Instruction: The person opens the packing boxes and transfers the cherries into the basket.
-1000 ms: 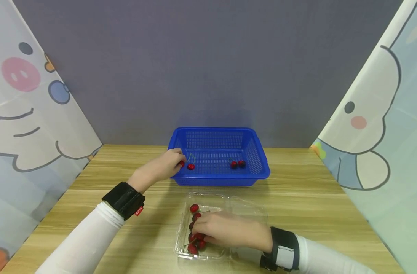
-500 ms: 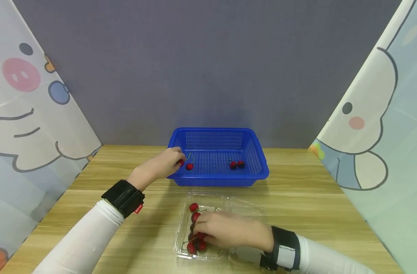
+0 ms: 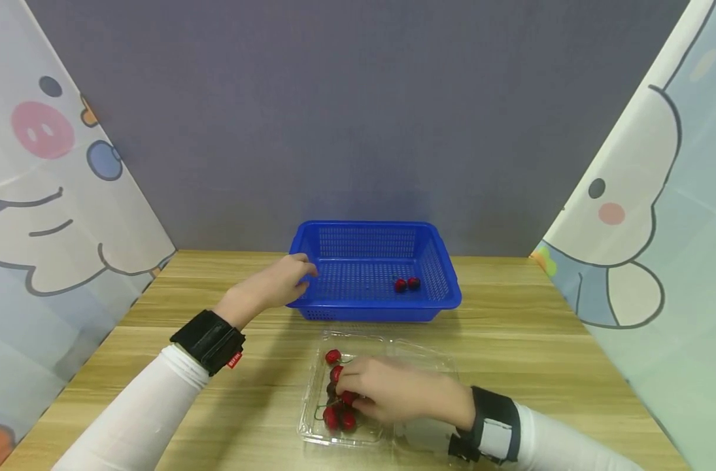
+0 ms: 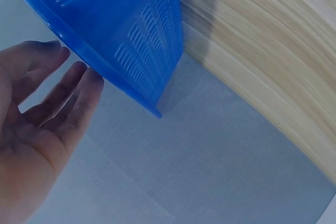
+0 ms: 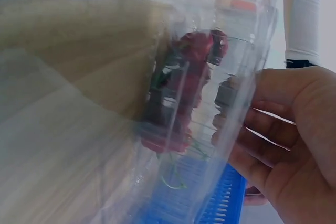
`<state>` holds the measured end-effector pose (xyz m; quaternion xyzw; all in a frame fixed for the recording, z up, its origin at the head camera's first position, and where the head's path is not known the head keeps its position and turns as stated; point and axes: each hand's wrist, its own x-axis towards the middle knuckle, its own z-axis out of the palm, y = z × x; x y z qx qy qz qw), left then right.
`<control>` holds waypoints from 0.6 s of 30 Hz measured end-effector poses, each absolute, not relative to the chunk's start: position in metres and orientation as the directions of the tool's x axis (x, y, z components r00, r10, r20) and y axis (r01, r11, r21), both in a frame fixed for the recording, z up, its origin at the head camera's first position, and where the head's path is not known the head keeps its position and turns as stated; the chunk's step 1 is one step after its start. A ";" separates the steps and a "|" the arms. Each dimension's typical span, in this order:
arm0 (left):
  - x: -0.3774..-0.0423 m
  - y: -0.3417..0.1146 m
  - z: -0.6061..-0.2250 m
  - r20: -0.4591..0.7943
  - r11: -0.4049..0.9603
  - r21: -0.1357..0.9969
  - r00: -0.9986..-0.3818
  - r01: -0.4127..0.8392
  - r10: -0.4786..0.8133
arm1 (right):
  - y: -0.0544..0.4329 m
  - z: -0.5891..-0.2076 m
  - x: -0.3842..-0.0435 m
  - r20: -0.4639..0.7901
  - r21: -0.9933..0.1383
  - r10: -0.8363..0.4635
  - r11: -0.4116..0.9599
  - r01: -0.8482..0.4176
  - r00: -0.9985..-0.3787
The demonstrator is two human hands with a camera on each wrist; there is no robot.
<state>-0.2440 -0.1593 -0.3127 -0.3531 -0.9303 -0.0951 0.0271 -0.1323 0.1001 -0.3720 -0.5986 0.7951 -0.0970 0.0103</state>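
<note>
At the left end of the blue plastic basket, my left hand has its fingers apart. In the left wrist view nothing shows between them, and their tips are beside the basket rim. My right hand reaches into the clear plastic clamshell box, thumb and fingers bent about a red cherry. Plastic blurs those fingertips in the right wrist view. Several more cherries with green stems lie along the box's left side. Inside the basket, toward its right, sit two dark red cherries.
The box's clear lid lies folded out to the right, under my right forearm. A grey panel stands behind the wooden table. Cartoon-printed sheets flank both sides.
My left hand's fingers have spread, and the two cherries by them at the basket's left have dropped from sight. The right hand has shifted slightly right, with cherries beside it shifting too.
</note>
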 end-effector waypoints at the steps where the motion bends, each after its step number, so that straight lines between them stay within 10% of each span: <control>1: -0.244 -0.159 -0.313 0.114 0.733 0.162 -0.751 0.660 0.651 | 0.101 -0.371 -0.133 0.103 -0.178 -0.953 0.264 -0.948 -0.284; 18: -0.236 -0.162 -0.321 0.150 0.733 0.132 -0.745 0.667 0.651 | 0.118 -0.363 -0.146 0.287 -0.205 -0.911 0.245 -0.948 -0.298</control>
